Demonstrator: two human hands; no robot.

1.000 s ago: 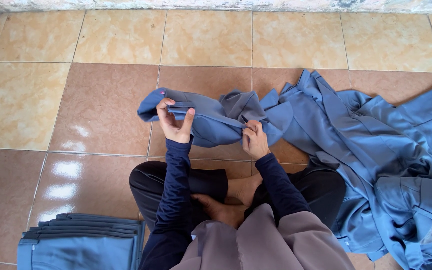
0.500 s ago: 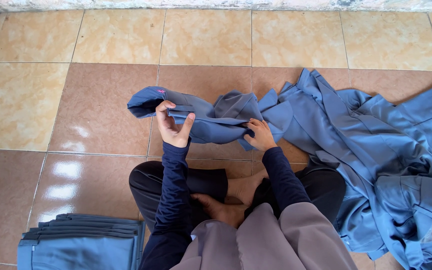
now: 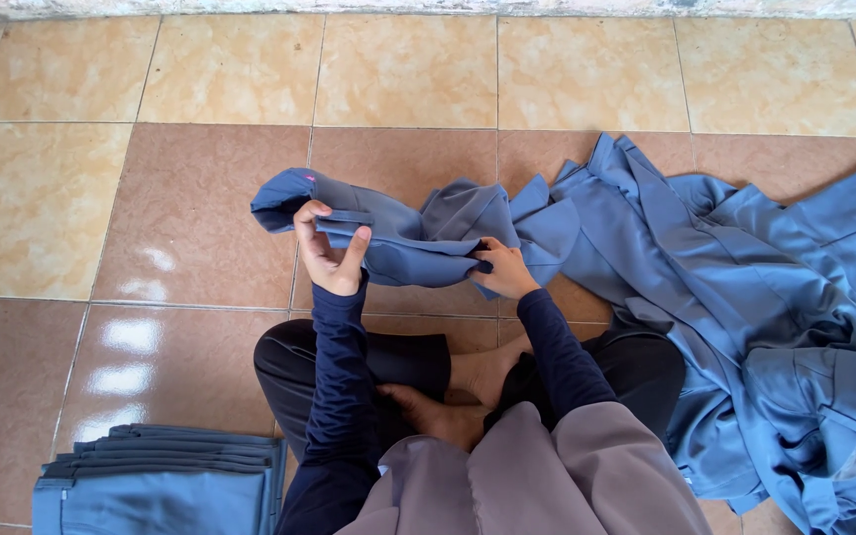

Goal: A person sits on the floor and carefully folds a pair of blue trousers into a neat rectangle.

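Left hand point(image 3: 329, 253) was closed on one end of a blue-grey garment point(image 3: 398, 238), thumb and fingers pinching a folded edge, palm toward the camera. Right hand point(image 3: 504, 269) gripped the same garment further along, fingers curled into the bunched cloth. The garment was held up off the tiled floor point(image 3: 200, 198), stretched between both hands, just in front of the person's crossed legs point(image 3: 418, 376).

Positions relative to the held garment: its far end ran into a loose heap of like-coloured clothes point(image 3: 765, 327) on the right-hand side, touching it, spread across the floor and partly over the person's right knee. A neat stack of folded clothes point(image 3: 160, 476) of the same colour lay well apart, nearer the camera and on the left-hand side, beside the left knee. Bare feet point(image 3: 458, 396) showed directly below it. Both sleeves were dark navy.
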